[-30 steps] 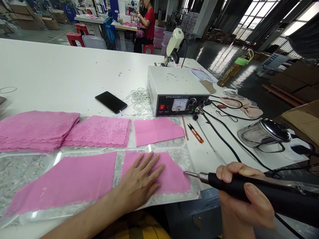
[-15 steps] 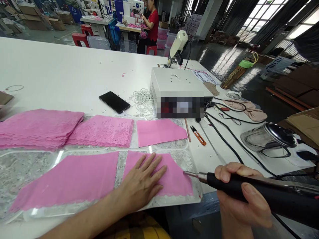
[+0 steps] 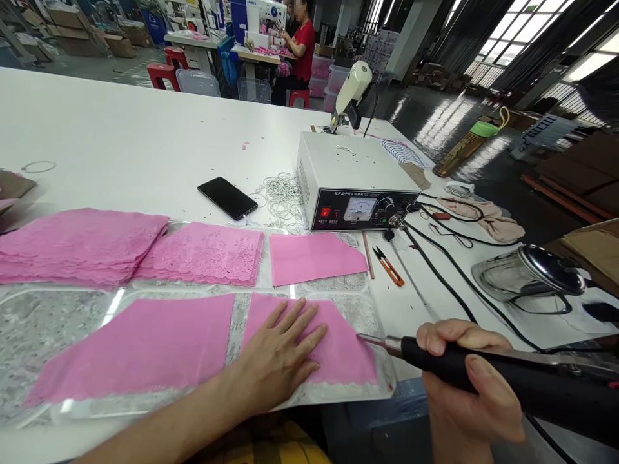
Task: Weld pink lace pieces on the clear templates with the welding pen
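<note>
My left hand lies flat with fingers spread on a pink fabric piece, pressing it onto a clear patterned mat. In my right hand is a black-handled ultrasonic spot welder, fingers wrapped round its grip. Its metal tip meets the slanted right edge of that piece. A larger pink piece is spread to the left of my left hand. Farther back lie a smaller pink panel, a stack of pink lace pieces and a taller pink stack.
A white welder control box stands behind the mat, with black cables running right. Orange thread snips, a lidded glass jug, a phone and a pile of white elastic loops lie around. A person sits sewing beyond.
The whole view has shifted slightly, putting the table things a little farther right. The welder tip has moved slightly along the fabric's right edge. My left hand stays flat on the piece.
</note>
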{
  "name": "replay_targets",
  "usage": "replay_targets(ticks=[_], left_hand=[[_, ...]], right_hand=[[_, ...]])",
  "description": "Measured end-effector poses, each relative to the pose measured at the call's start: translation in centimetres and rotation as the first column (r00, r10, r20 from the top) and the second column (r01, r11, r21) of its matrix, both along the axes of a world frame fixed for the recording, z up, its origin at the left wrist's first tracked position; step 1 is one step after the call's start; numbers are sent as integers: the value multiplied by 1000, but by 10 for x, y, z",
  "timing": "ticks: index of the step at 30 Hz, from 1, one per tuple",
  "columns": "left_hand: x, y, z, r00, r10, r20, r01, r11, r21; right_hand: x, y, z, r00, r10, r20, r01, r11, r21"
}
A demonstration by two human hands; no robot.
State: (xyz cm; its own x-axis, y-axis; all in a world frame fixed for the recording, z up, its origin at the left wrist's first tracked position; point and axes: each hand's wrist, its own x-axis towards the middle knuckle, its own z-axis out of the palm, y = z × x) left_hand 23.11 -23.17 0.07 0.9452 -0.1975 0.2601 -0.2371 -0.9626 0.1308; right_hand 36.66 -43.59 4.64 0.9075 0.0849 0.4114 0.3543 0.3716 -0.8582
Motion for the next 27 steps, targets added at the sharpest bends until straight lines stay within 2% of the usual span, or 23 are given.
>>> replay_targets(ticks=[8, 15, 27], left_hand=[[1, -2, 4, 1000, 0, 0, 0, 1000, -5], [-1, -2, 3, 1000, 7, 0, -7, 1000, 3], [-1, -3, 1, 1000, 18, -14, -18, 1000, 3]], right_hand=[[1, 8, 0, 997, -77, -14, 78, 997, 3], [4, 21, -2, 1000, -5, 22, 5, 1000, 19], [10, 31, -6, 999, 15, 44, -15, 1000, 13]])
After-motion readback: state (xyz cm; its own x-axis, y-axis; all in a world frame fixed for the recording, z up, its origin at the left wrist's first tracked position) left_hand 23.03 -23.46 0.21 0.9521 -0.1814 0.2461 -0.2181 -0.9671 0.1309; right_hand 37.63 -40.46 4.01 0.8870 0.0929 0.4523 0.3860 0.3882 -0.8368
